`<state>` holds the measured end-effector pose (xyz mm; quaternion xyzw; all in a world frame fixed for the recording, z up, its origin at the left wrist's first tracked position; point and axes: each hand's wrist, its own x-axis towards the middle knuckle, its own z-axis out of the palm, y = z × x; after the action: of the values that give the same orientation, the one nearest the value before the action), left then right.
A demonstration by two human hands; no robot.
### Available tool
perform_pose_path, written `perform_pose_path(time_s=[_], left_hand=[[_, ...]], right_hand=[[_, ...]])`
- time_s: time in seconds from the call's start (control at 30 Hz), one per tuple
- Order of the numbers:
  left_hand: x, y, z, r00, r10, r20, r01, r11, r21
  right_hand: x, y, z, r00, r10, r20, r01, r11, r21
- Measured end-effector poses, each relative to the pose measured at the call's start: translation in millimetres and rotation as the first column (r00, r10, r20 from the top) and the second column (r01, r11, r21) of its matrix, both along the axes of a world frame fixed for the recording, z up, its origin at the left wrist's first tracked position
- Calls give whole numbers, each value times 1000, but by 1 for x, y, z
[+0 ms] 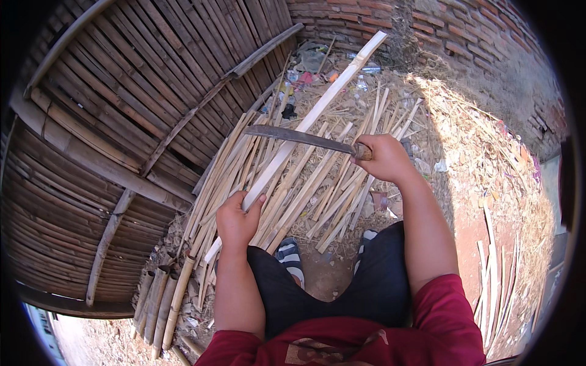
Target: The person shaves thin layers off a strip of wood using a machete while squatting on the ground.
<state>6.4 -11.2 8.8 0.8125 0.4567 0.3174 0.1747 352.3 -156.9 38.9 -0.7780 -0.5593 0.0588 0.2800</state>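
Observation:
My left hand (238, 221) is closed around the lower part of a long pale bamboo strip (317, 113), which slants up and away to the right. The strip's near end pokes out below that hand. In my right hand (386, 160) is the wooden handle of a machete (305, 138). Its long dark blade points left and lies across the strip, a good way beyond my left hand; I cannot tell whether it cuts into the bamboo. Many split bamboo strips (305, 189) lie in a loose heap on the ground beneath.
A bamboo slat wall (122, 91) stands close on the left, a brick wall (452, 30) at the far side. Several bamboo poles (160, 305) lean at lower left. Litter (311, 61) lies in the far corner. More thin sticks (493, 274) are on the ground at right.

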Motion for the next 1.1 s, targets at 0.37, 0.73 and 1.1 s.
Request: perform_pose_path(time_s=[0.37,0.73,1.1], left_hand=[[0,0,-3,1000,8,7,-8,1000,-18],[0,-2,3,1000,4,8,-4,1000,14],[2,-1,1,999,33,-33,-34,999,-22]], right_hand=[[9,-3,1,996,-85,-27,85,996,17],[-15,5,0,998,56,22,-56,998,-18],[4,0,-2,999,-37,-18,38,999,37]])
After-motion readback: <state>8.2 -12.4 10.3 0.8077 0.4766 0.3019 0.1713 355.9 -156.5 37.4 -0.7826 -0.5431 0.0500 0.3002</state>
